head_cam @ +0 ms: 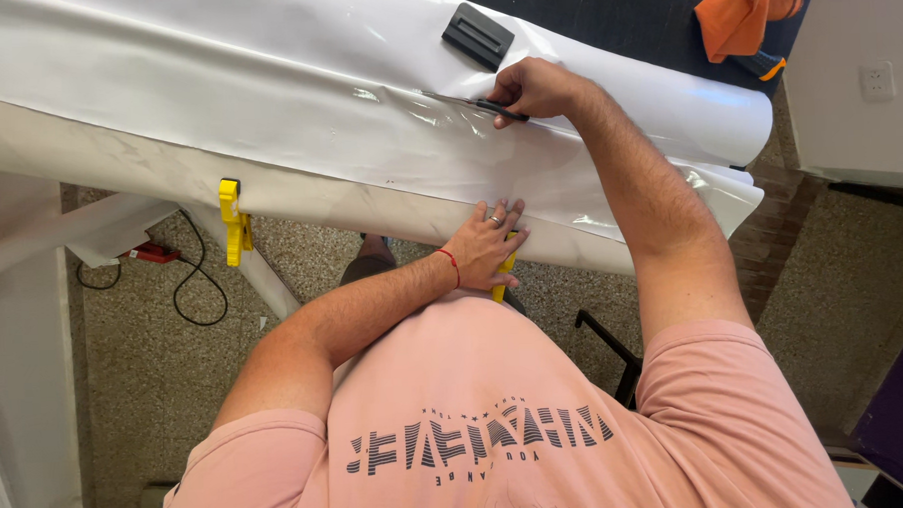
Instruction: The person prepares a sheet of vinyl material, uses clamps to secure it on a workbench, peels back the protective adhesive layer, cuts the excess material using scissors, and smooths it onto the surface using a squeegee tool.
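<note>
The right hand (531,89) closes around a dark-handled cutting tool (496,107) on the white sheet (266,100) covering the table (169,174); the left hand (486,248), fingers spread flat (a ring shows), presses the sheet's edge over a yellow clamp (502,274); another yellow clamp (233,222) sits farther left; a black block (477,36) lies just beyond the right hand.

A black squeegee block (477,36) is lying just up and left of the right hand. An orange cloth (748,8) is sitting well off to that hand's right. A yellow clamp (233,222) is gripping the table edge far left of the left hand, with a black cable (194,283) trailing on the speckled floor (146,375) below.
</note>
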